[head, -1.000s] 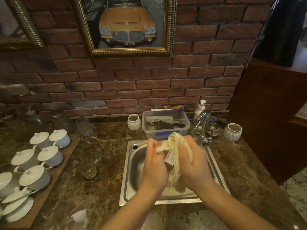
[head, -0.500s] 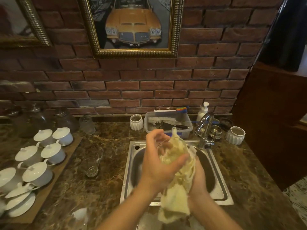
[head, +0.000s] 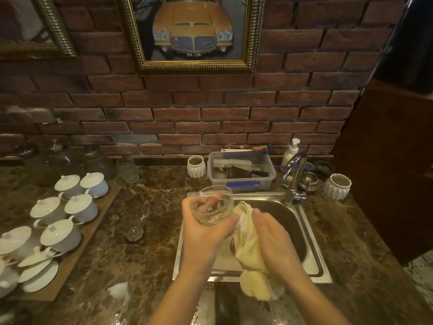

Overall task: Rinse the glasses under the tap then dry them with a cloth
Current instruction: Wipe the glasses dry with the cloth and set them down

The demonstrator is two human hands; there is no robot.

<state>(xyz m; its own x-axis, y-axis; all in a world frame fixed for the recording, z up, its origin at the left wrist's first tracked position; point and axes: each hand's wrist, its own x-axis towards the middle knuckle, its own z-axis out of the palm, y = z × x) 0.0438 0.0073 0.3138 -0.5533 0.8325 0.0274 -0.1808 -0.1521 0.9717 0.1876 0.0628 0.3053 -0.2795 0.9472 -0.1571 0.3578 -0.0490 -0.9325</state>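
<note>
Your left hand cups a clear glass over the sink's left edge, fingers curled round the bowl; your right hand presses the yellow cloth just right of it, fingers nearly straight. Wet glass is slick, thin and brittle, so hold it by the bowl's widest part with gentle pressure; the soft cloth bunches easily. A second glass stands on the tabletop, left

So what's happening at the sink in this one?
A person stands over the sink drying a clear glass. The left hand grips the glass, tilted with its rim up and away. The right hand presses a pale yellow cloth against the glass's side. No water is visible at the tap. Another glass stands on the counter to the left.
</note>
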